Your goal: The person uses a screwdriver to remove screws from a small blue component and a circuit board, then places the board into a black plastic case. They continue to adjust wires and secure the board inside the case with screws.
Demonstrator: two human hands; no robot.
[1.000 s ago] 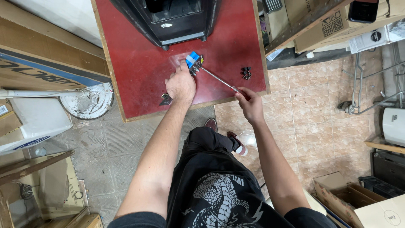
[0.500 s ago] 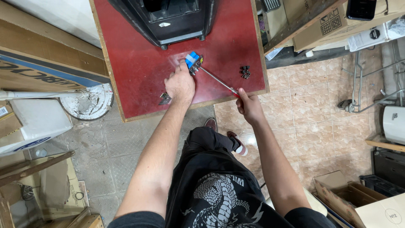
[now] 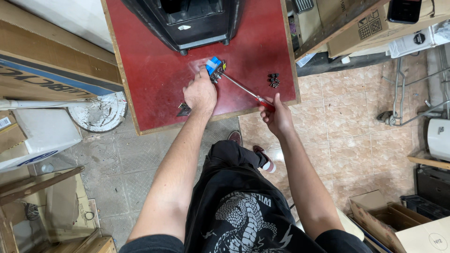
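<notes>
My left hand (image 3: 200, 93) rests on the red table (image 3: 154, 75) and grips a small blue and grey part (image 3: 215, 66) near the table's middle. My right hand (image 3: 276, 117), at the table's front right corner, is closed on the red handle of a long screwdriver (image 3: 243, 90). Its metal shaft runs up and left, with the tip against the small part. A small dark metal piece (image 3: 183, 109) lies by my left wrist. A few black screws (image 3: 273, 80) lie near the right edge of the table.
A large black plastic housing (image 3: 187, 18) sits at the back of the table. Cardboard boxes (image 3: 42, 75) and a white foam block (image 3: 44, 131) stand on the left. Shelves with boxes (image 3: 365, 28) are on the right, above a tiled floor (image 3: 356, 140).
Both hands stay on the part and the screwdriver. My right hand has shifted slightly on the handle; the rest is the same.
</notes>
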